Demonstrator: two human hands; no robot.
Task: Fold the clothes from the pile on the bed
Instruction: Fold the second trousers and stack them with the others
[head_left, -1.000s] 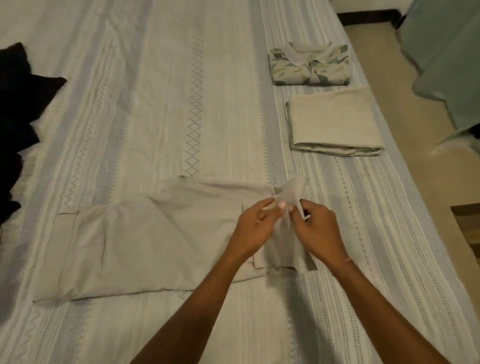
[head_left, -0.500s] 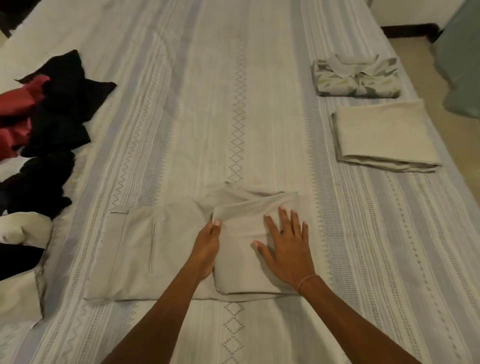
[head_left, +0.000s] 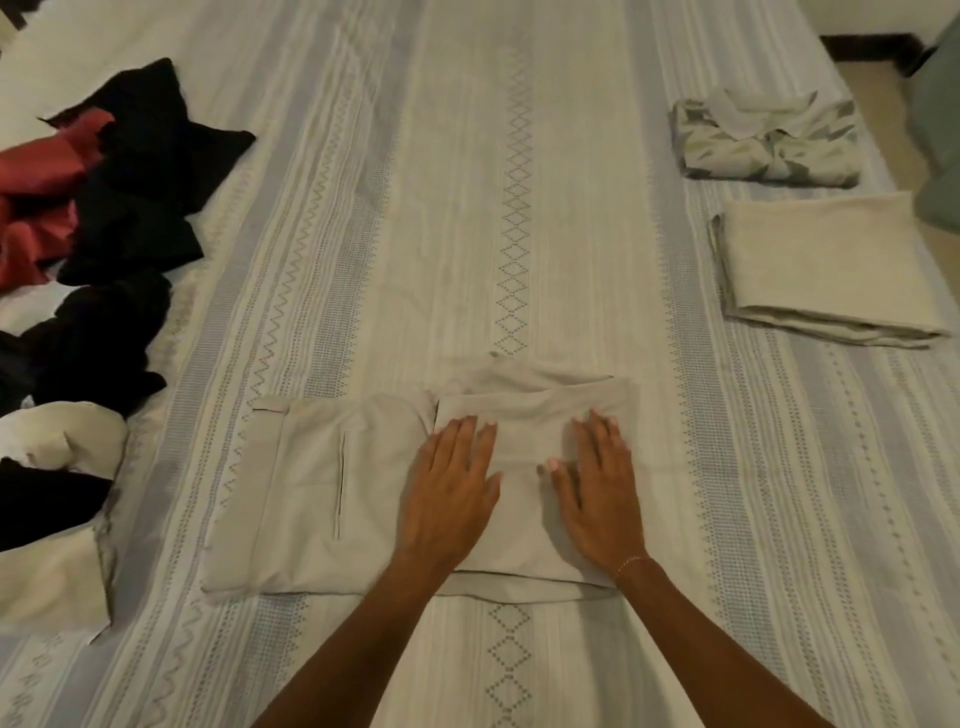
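Left hand (head_left: 451, 493) and right hand (head_left: 597, 493) flat on trousers (head_left: 311, 493).

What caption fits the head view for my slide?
Both hands press flat on half-folded beige trousers on the bed, the pile waiting left.

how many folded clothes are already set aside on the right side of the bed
2: a patterned shirt farther up near the bed's right edge, and a plain beige piece just below it.
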